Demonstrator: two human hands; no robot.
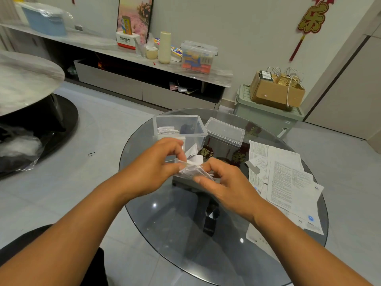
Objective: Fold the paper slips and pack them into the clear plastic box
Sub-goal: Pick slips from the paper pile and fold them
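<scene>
Both hands met above a round glass table (165, 223). Left hand (156, 168) and right hand (224, 182) pinched a folded paper slip (192, 169); the clear plastic box (179, 129) stood at 12 o'clock, unfolded sheets (288, 178) at 3 o'clock.

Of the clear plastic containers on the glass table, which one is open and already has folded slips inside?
The left clear box, nearest the left hand: lidless, with folded slips inside. The piece beside it on the right holds none.

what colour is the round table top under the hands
Dark smoky grey glass table top, see-through; shows best in the head view.
</scene>
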